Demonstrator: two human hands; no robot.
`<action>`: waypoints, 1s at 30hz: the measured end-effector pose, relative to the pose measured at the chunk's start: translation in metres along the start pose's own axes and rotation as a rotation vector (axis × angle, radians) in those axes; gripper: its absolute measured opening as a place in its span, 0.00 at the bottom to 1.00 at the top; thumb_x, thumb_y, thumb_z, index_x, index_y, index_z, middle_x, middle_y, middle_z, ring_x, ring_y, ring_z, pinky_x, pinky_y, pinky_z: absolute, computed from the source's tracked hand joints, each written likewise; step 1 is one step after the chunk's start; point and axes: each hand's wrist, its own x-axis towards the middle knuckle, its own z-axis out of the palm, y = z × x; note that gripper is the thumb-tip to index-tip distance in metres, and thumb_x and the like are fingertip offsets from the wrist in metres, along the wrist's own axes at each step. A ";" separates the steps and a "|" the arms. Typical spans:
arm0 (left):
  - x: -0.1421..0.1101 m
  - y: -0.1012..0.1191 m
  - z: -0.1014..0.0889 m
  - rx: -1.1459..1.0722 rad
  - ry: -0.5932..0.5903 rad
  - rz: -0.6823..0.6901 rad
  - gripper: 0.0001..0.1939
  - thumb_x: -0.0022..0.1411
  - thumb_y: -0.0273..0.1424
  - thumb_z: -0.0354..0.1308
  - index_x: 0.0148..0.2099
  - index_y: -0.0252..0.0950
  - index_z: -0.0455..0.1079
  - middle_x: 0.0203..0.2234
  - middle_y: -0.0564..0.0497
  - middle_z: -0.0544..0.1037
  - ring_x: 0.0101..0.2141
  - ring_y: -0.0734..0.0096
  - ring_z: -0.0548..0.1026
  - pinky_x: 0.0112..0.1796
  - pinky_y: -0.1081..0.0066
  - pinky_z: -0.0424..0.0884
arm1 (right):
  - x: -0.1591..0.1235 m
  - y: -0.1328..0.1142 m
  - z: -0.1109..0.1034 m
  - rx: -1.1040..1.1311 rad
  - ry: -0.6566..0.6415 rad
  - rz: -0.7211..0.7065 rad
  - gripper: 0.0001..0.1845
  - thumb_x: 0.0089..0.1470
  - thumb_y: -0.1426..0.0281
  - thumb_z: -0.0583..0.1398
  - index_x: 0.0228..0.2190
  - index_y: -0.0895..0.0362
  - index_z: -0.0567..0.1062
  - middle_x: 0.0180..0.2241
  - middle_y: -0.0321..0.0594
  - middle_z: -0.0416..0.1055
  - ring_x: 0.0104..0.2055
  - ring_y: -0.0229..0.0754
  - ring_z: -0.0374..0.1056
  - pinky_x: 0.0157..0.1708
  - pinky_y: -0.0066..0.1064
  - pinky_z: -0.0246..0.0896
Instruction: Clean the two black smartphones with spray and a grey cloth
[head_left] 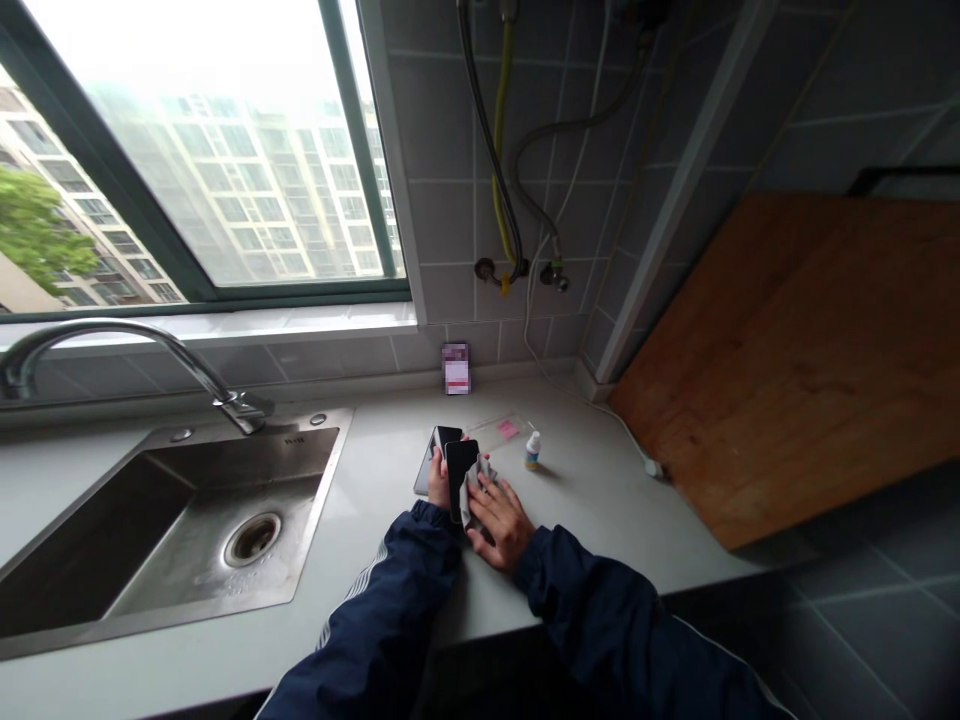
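Observation:
My left hand [438, 482] is closed around the left side of a smartphone [454, 470] with a dark screen facing up. My right hand [501, 518] presses a grey cloth [472, 494] against the right part of that screen, its fingers bent over the cloth. Behind the left hand, a flat grey-and-black object [426, 468] lies on the counter, partly covered by the hand and phone. Beyond the hands are a clear plastic sheet or case [486, 432] with a pink patch and a small white-capped bottle [532, 450], standing upright.
A steel sink [319, 540] with a curved tap [180, 350] is set into the white counter [375, 580] at left. Another phone [456, 369], lit, leans against the back wall. A white cable [626, 436] runs along the right, beside a large wooden board [810, 360].

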 end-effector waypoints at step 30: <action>0.006 -0.008 -0.030 0.102 -0.062 0.027 0.51 0.57 0.69 0.37 0.53 0.28 0.73 0.42 0.34 0.81 0.50 0.42 0.76 0.51 0.52 0.70 | 0.004 -0.030 -0.002 0.037 -0.402 0.151 0.36 0.60 0.56 0.56 0.64 0.61 0.63 0.70 0.49 0.46 0.72 0.55 0.42 0.68 0.59 0.30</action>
